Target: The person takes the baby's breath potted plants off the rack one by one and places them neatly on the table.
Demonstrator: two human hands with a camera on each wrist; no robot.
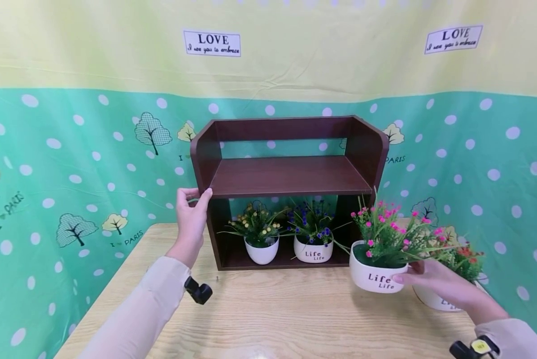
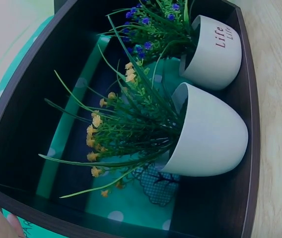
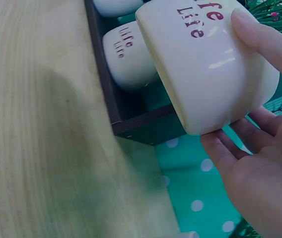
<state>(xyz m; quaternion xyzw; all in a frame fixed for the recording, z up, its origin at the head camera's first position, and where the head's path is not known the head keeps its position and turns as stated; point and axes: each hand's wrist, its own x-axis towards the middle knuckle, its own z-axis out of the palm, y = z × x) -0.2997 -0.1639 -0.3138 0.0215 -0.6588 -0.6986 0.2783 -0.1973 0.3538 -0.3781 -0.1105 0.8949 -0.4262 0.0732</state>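
My right hand [image 1: 434,281] grips a white "Life" pot [image 1: 378,274] of pink flowers [image 1: 398,227], thumb on its front and fingers round its side and base. The pot hangs above the table, before the right end of a dark brown shelf [image 1: 290,177]. On the shelf's left side panel my left hand [image 1: 192,219] pinches the edge between thumb and fingers, level with the middle board. In the lower compartment stand a white pot [image 2: 210,136] with yellow flowers [image 1: 261,227] and a "Life" pot [image 1: 313,249] with blue flowers [image 1: 310,219].
Behind my right hand, a pot [image 1: 434,299] with red-orange flowers [image 1: 465,259] sits on the wooden table [image 1: 268,314], partly hidden. A green and yellow curtain [image 1: 93,149] with dots and trees hangs close behind the shelf and at both sides.
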